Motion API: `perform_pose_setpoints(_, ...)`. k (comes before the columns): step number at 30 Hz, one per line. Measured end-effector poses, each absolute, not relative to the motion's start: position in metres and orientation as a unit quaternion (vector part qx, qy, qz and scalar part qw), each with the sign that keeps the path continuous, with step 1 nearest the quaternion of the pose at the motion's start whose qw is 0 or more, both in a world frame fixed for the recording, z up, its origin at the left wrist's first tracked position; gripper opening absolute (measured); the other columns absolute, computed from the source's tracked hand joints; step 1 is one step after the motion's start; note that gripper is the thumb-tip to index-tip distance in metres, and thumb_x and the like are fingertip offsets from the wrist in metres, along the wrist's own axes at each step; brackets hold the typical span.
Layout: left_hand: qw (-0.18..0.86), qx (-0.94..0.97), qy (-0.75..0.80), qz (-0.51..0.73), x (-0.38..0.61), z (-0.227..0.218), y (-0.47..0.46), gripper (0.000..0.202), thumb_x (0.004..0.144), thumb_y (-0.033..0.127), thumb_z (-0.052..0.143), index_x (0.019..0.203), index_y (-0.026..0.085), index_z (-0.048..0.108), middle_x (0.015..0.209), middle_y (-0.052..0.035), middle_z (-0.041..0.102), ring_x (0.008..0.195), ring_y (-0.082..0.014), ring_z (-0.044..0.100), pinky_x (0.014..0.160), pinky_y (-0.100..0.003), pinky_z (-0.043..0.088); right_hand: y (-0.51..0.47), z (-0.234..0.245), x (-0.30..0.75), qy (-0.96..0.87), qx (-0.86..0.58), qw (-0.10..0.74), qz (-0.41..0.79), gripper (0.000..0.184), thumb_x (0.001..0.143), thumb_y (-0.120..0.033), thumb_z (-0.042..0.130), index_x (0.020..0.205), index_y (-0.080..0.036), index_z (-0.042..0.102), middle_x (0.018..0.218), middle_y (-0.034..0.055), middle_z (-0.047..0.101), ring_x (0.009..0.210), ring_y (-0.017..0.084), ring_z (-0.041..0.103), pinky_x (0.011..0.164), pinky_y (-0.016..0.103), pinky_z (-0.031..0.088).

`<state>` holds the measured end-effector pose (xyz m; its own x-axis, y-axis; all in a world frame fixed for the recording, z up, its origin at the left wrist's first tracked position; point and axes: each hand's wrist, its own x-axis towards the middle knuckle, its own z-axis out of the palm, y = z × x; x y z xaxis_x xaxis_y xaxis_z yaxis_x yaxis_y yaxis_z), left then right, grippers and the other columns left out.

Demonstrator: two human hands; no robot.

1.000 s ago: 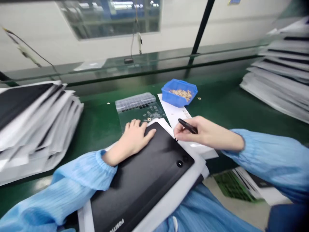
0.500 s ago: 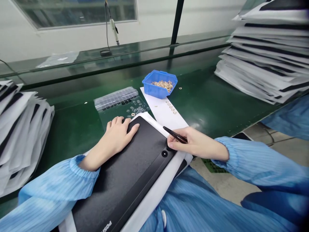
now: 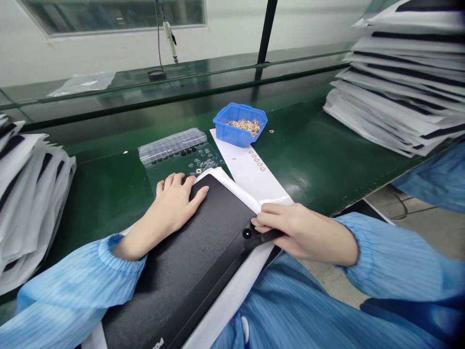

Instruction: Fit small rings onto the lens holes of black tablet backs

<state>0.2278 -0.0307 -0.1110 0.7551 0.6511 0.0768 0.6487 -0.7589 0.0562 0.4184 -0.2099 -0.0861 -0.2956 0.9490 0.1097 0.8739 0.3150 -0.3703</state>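
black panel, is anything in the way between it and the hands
Nothing visible is. The left hand rests directly on the black panel, and the right hand is at its corner, by the round black ring, holding a dark tool.

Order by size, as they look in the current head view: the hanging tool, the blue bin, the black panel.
1. black panel, partly covered
2. blue bin
3. hanging tool, clearly smallest

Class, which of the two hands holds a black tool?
The right hand, closed on the black tool; the left hand lies spread, partly on the black panel.
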Motion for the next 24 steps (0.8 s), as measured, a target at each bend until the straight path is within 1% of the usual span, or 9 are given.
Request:
perform_pose_setpoints(2,-0.002,0.943,0.321,0.085,0.228,-0.107,-0.039,0.049,0.094,0.043,0.032,0.125,0.008,0.048,0.128,-0.0197,0.045,0.122,-0.0340,0.040,0.101,-0.051,0.032,-0.215,-0.085,0.419,-0.815,-0.568,0.093,0.063,0.030,0.071,0.000,0.045,0.091,-0.014,0.061,0.078,0.0041,0.058,0.054,0.012,0.052,0.047,0.024,0.035)
perform_pose_setpoints(4,-0.003,0.955,0.262,0.141,0.229,-0.102,-0.053,0.045,0.092,0.036,0.038,0.127,0.007,0.045,0.132,-0.0190,0.041,0.126,-0.0322,0.036,0.105,-0.048,0.030,-0.218,-0.087,0.422,-0.825,-0.557,0.078,0.046,0.031,0.073,-0.001,0.046,0.096,-0.014,0.062,0.078,0.0035,0.058,0.052,0.012,0.053,0.044,0.024,0.034)
perform_pose_setpoints(7,0.046,0.972,0.155,0.171,0.229,-0.097,-0.074,0.040,0.091,0.029,0.043,0.127,0.010,0.044,0.135,-0.0156,0.038,0.130,-0.0276,0.032,0.108,-0.042,0.029,-0.217,-0.094,0.428,-0.828,-0.539,0.127,0.084,0.026,0.078,-0.003,0.048,0.095,-0.015,0.063,0.078,0.0029,0.058,0.057,0.012,0.056,0.049,0.023,0.041)
perform_pose_setpoints(9,0.079,0.979,0.114,0.147,0.230,-0.096,-0.083,0.039,0.091,0.026,0.044,0.127,0.012,0.044,0.136,-0.0138,0.037,0.131,-0.0256,0.030,0.109,-0.040,0.029,-0.215,-0.099,0.433,-0.823,-0.534,0.160,0.113,0.032,0.081,-0.003,0.046,0.106,-0.015,0.061,0.081,0.0033,0.059,0.064,0.012,0.059,0.057,0.021,0.046)
perform_pose_setpoints(11,0.090,0.982,0.104,0.127,0.230,-0.097,-0.086,0.038,0.092,0.026,0.044,0.127,0.012,0.044,0.136,-0.0140,0.037,0.131,-0.0260,0.030,0.109,-0.041,0.031,-0.213,-0.102,0.436,-0.822,-0.526,0.180,0.124,0.040,0.081,-0.002,0.045,0.115,-0.017,0.059,0.082,0.0032,0.059,0.065,0.011,0.059,0.059,0.020,0.047)
perform_pose_setpoints(13,0.090,0.984,0.102,0.116,0.230,-0.098,-0.085,0.036,0.092,0.025,0.042,0.125,0.011,0.046,0.134,-0.0154,0.037,0.129,-0.0275,0.031,0.107,-0.044,0.032,-0.211,-0.105,0.438,-0.830,-0.514,0.185,0.116,0.041,0.081,-0.001,0.043,0.114,-0.018,0.061,0.078,0.0023,0.057,0.059,0.010,0.056,0.052,0.019,0.045)
perform_pose_setpoints(17,0.090,0.986,0.100,0.098,0.230,-0.099,-0.080,0.035,0.093,0.026,0.040,0.124,0.011,0.047,0.133,-0.0168,0.038,0.128,-0.0298,0.032,0.106,-0.048,0.033,-0.211,-0.113,0.440,-0.840,-0.484,0.223,0.105,0.034,0.086,-0.007,0.043,0.110,-0.015,0.065,0.070,0.0010,0.053,0.052,0.009,0.049,0.047,0.018,0.042)
perform_pose_setpoints(22,0.088,0.987,0.108,0.080,0.231,-0.099,-0.077,0.037,0.094,0.028,0.040,0.127,0.012,0.044,0.135,-0.0170,0.036,0.131,-0.0311,0.029,0.106,-0.051,0.033,-0.215,-0.126,0.441,-0.814,-0.486,0.295,0.122,0.028,0.092,-0.017,0.046,0.113,-0.017,0.064,0.071,0.0008,0.054,0.057,0.008,0.053,0.051,0.018,0.044)
perform_pose_setpoints(24,0.084,0.988,0.103,0.079,0.231,-0.098,-0.078,0.036,0.094,0.026,0.039,0.127,0.012,0.045,0.134,-0.0175,0.036,0.131,-0.0319,0.028,0.106,-0.052,0.032,-0.218,-0.126,0.441,-0.790,-0.480,0.354,0.142,0.025,0.092,-0.022,0.048,0.110,-0.020,0.066,0.071,0.0008,0.055,0.058,0.008,0.055,0.052,0.018,0.044)
